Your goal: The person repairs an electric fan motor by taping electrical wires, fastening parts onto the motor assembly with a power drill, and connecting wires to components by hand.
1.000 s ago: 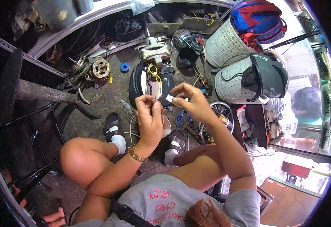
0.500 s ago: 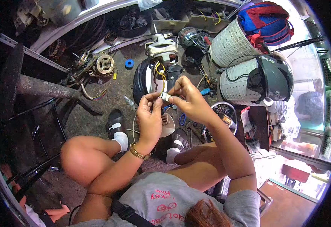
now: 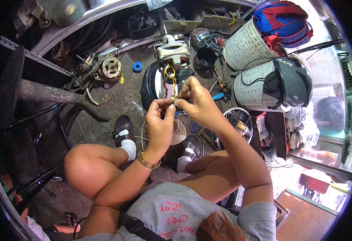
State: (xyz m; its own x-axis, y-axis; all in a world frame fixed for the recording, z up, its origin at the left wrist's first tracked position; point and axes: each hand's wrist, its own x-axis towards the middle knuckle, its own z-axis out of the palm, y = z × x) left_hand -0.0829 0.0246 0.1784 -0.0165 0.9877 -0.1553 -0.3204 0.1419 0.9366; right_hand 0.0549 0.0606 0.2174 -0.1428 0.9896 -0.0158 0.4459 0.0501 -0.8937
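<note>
Yellow and brown wires (image 3: 170, 76) run down from a motor with a pale metal housing (image 3: 172, 50) to my fingertips. My left hand (image 3: 160, 122) pinches the wire ends between thumb and forefinger. Right beside it, my right hand (image 3: 196, 100) is closed on a small white piece at the wires, mostly hidden by the fingers. Behind my hands lies a round black and white base (image 3: 154, 86). A clear-looking cup-like part (image 3: 179, 132) sits on the floor below them.
A blue tape roll (image 3: 137, 67) and an open motor (image 3: 111, 68) lie to the left. On the right are a blue-handled tool (image 3: 218, 96), a basket of small parts (image 3: 239, 116), white bins (image 3: 248, 46) and a helmet (image 3: 290, 82). A metal post (image 3: 49, 93) stands at left.
The white piece in my right hand has come over to the wires at my left fingertips, and both hands are now together. The view has shifted slightly.
</note>
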